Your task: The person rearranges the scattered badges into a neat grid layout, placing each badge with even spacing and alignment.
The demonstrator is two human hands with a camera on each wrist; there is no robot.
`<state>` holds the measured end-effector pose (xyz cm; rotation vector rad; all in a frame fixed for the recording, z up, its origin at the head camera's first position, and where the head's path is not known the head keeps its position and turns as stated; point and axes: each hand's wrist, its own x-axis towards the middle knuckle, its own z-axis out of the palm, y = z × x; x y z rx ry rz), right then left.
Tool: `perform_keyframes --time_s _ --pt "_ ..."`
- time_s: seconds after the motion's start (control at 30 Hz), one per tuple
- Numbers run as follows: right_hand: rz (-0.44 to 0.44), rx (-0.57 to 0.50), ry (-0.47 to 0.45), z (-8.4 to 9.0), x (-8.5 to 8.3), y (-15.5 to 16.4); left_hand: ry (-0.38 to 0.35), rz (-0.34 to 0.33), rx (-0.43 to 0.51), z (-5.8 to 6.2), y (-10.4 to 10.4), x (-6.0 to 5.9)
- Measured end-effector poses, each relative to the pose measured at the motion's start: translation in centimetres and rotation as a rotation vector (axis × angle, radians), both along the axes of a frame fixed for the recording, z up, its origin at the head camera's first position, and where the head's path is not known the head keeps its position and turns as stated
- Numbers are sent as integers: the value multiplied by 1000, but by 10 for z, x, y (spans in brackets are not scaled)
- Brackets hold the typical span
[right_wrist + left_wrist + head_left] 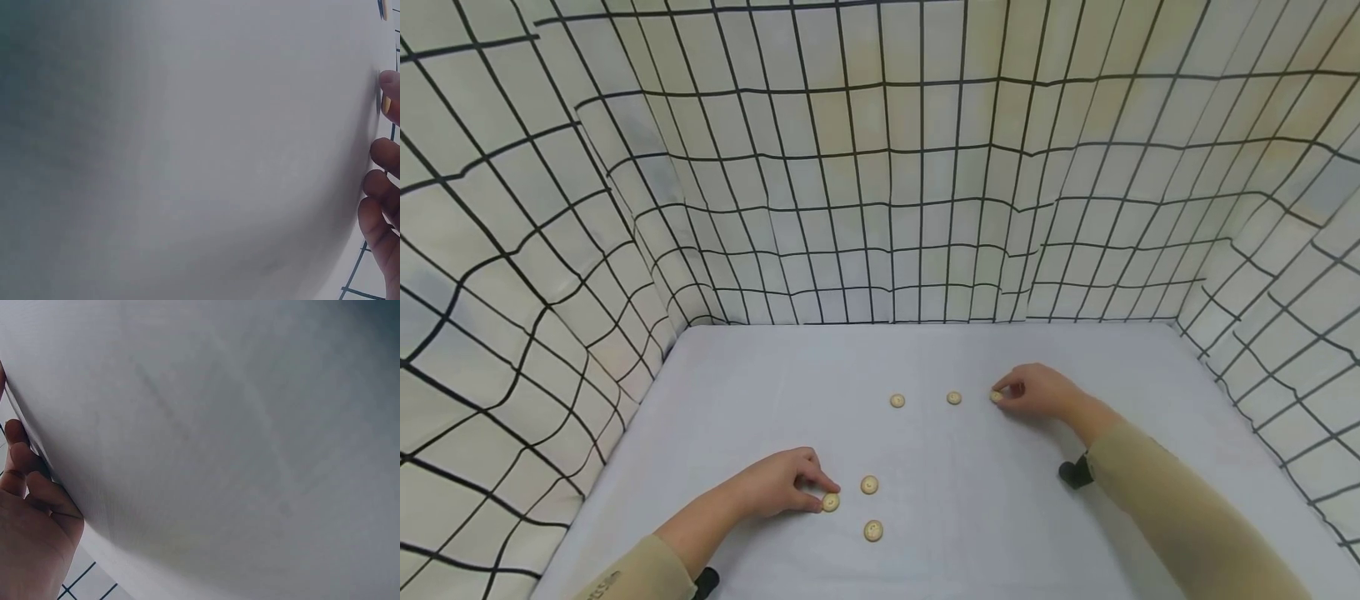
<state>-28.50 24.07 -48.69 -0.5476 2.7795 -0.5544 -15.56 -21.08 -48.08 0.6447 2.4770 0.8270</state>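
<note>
Left hand [36,540] — cut by wrist view's left edge; sleeve lettering [604,586] — illegible.

Reference button [869,484], on the table [970,500]: front button [873,531] just before it; side button [831,502] just left, in the left hand [778,483]; inner button [897,401], middle button [954,398] and outer button [996,397] in a row behind, extending rightward, the last in the right hand [1037,392]; backdrop [940,183] farthest behind, also at both sides.
</note>
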Motion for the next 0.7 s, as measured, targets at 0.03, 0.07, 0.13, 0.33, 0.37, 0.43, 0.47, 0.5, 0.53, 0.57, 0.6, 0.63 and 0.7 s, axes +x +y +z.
perform_keyframes --time_s 0.03,0.07,0.13,0.33,0.37,0.43,0.47,0.5,0.53,0.57,0.6,0.63,0.7 --pt "-2 2 1 0 0 1 3 -2 -2 0 0 0" --pt "-6 6 2 0 0 2 6 -2 -4 -1 0 0" --pt "-6 14 9 -1 -1 4 8 -2 -8 -1 1 0" --pt "-8 14 16 -1 0 9 5 -5 -6 1 1 0" --pt "-9 13 14 0 0 9 5 -5 -6 1 1 0" --pt "-15 12 9 0 0 10 4 -5 -7 2 1 0" --pt "-16 13 8 0 0 11 4 -5 -8 2 1 0" --pt "-16 13 5 0 0 11 3 -4 -9 2 1 0" --pt "-16 13 3 0 0 11 2 -3 -11 1 0 0" --pt "-12 12 3 0 0 11 3 -3 -13 1 0 0" --pt "-15 11 0 0 -1 12 3 -2 -14 1 0 0" --pt "-15 12 -1 -1 -1 12 2 -2 -15 1 0 0" --pt "-9 7 -5 -1 -1 13 -1 -2 -15 0 1 0"
